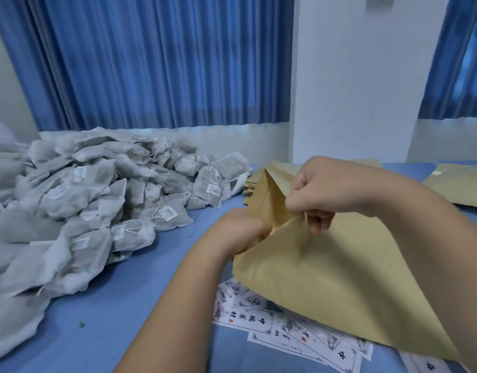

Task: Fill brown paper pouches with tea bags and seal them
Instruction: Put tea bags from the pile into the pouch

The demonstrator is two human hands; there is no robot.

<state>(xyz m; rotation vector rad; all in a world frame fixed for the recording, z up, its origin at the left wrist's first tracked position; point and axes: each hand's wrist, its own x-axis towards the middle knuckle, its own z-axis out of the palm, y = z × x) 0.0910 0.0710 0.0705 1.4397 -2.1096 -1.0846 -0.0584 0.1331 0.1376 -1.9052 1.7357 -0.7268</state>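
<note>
pouch mouth held apart, no tea bag seen going in yet
at frame centre the right hand (pixel 321 189) pinches the upper lip of the brown paper pouch (pixel 339 278) and the left hand (pixel 242 230) curls round the lower lip; the tea bags (pixel 97 197) lie heaped at left, so filling and sealing look undone.

The pouch (pixel 326 278) is made of matt tan paper, smooth and lightly creased. The tea bags (pixel 84 211) are made of white, fibrous, matt fabric. The table cover (pixel 110 319) is seen as matt blue cloth, the curtains (pixel 151 63) as pleated blue cloth, the printed sheets (pixel 272 327) as smooth white paper.
</note>
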